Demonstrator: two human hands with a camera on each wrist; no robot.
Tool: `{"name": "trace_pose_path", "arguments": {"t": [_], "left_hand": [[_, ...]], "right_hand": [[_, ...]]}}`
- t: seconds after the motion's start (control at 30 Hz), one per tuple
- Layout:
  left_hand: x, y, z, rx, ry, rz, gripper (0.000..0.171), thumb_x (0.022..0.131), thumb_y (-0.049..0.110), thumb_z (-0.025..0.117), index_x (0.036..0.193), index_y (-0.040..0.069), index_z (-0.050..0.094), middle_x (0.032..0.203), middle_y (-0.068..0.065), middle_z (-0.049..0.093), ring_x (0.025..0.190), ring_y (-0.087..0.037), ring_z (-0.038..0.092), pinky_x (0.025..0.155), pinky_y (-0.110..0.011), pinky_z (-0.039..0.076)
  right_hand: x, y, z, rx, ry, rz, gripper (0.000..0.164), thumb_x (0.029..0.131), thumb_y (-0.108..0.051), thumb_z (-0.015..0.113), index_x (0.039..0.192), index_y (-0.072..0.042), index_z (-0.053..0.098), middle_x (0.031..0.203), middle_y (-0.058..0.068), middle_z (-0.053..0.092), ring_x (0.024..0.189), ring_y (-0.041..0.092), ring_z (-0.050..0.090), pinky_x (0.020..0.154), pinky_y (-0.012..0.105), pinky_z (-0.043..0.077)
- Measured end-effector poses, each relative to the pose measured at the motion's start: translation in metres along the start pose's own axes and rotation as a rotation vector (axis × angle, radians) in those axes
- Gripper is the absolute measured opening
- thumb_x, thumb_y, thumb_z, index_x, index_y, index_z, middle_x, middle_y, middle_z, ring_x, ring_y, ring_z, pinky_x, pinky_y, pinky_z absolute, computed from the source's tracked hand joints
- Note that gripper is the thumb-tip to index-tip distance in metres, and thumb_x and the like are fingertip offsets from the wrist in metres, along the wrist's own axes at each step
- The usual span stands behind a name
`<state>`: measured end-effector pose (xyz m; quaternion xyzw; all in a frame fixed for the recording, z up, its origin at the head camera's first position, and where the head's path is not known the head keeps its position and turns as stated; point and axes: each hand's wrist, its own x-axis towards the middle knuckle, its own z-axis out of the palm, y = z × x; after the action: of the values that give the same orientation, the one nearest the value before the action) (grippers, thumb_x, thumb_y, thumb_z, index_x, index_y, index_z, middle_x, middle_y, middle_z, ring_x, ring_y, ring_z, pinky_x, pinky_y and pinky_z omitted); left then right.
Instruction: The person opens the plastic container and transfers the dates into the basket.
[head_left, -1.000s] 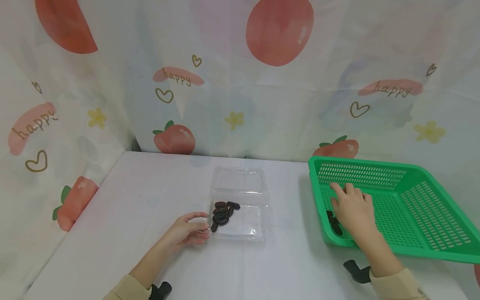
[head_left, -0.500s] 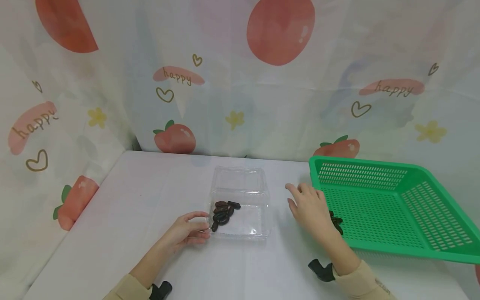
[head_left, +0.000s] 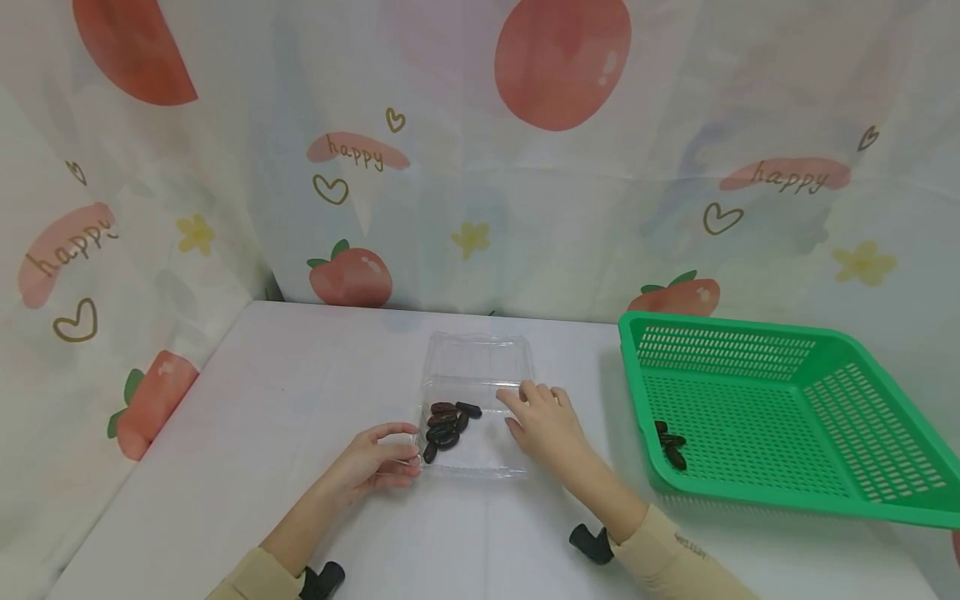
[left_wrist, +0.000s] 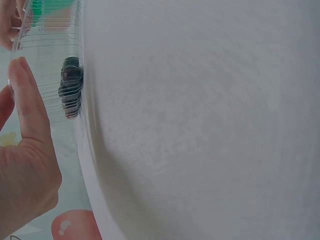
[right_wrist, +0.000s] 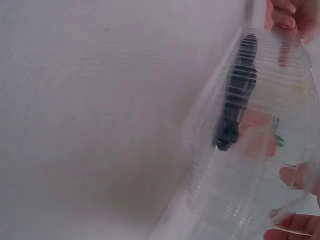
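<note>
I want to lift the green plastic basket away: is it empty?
No, a few dark brown oval pieces lie inside the green plastic basket, by its left side.

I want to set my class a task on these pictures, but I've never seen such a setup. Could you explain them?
There is no robot here: a person works with two bare hands. The wide picture comes from a camera worn on the head. The other two come from wrist cameras, looking sideways across the white tabletop.

On the surface stands an open clear container with a cluster of dark oval pieces inside. On the person's right is a green basket with a few more dark pieces.

The left hand holds the container's left edge. The right hand is at its right side, thumb and index finger apart, with nothing visibly held.
</note>
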<state>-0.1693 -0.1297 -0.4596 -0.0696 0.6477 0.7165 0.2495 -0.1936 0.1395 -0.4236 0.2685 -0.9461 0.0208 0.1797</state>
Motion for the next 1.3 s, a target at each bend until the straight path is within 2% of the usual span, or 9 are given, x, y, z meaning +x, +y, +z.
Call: {"name": "trace_pose_path", "arguments": {"t": [0.3, 0.57, 0.73, 0.9, 1.13, 1.3], "left_hand": [[-0.001, 0.002, 0.001, -0.006, 0.009, -0.012, 0.053, 0.081, 0.012, 0.068, 0.127, 0.000, 0.045, 0.079, -0.009, 0.068, 0.069, -0.018, 0.066, 0.064, -0.029, 0.056], [-0.001, 0.003, 0.001, -0.007, 0.009, -0.021, 0.053, 0.081, 0.013, 0.068, 0.127, 0.001, 0.045, 0.079, -0.009, 0.068, 0.069, -0.017, 0.066, 0.063, -0.029, 0.056], [-0.001, 0.003, 0.002, -0.006, 0.015, -0.026, 0.053, 0.081, 0.013, 0.068, 0.127, 0.001, 0.045, 0.080, -0.010, 0.069, 0.070, -0.017, 0.067, 0.064, -0.029, 0.056], [-0.001, 0.003, 0.002, 0.005, 0.019, -0.027, 0.052, 0.081, 0.013, 0.068, 0.127, 0.002, 0.045, 0.080, -0.010, 0.069, 0.071, -0.017, 0.067, 0.064, -0.029, 0.056], [-0.002, 0.003, 0.002, 0.011, 0.000, -0.010, 0.052, 0.084, 0.012, 0.065, 0.130, 0.000, 0.043, 0.080, -0.008, 0.069, 0.070, -0.015, 0.067, 0.064, -0.029, 0.056], [-0.003, 0.004, 0.002, 0.004, -0.009, -0.008, 0.053, 0.084, 0.012, 0.064, 0.131, 0.000, 0.042, 0.079, -0.007, 0.069, 0.070, -0.015, 0.067, 0.063, -0.029, 0.056]], "right_hand": [[0.011, -0.013, 0.020, 0.037, -0.084, -0.151, 0.034, 0.080, -0.026, 0.070, 0.111, -0.023, 0.058, 0.090, 0.001, 0.051, 0.084, 0.019, 0.051, 0.079, 0.037, 0.042], [0.018, -0.020, 0.027, 0.040, -0.170, -0.279, 0.034, 0.081, -0.031, 0.068, 0.113, -0.027, 0.057, 0.093, -0.003, 0.052, 0.086, 0.016, 0.052, 0.080, 0.034, 0.042], [0.022, -0.024, 0.029, 0.048, -0.211, -0.316, 0.032, 0.082, -0.032, 0.066, 0.113, -0.028, 0.057, 0.093, -0.003, 0.050, 0.087, 0.016, 0.052, 0.078, 0.033, 0.042], [0.025, -0.027, 0.031, 0.080, -0.248, -0.330, 0.029, 0.084, -0.030, 0.065, 0.112, -0.027, 0.058, 0.095, -0.003, 0.051, 0.091, 0.016, 0.052, 0.081, 0.034, 0.042], [0.027, -0.029, 0.036, 0.100, -0.227, -0.351, 0.022, 0.083, -0.028, 0.066, 0.104, -0.024, 0.063, 0.096, -0.002, 0.053, 0.092, 0.017, 0.054, 0.082, 0.036, 0.043], [0.028, -0.032, 0.039, 0.097, -0.241, -0.352, 0.020, 0.083, -0.032, 0.066, 0.100, -0.022, 0.065, 0.097, -0.002, 0.054, 0.091, 0.016, 0.053, 0.083, 0.035, 0.042]]}}
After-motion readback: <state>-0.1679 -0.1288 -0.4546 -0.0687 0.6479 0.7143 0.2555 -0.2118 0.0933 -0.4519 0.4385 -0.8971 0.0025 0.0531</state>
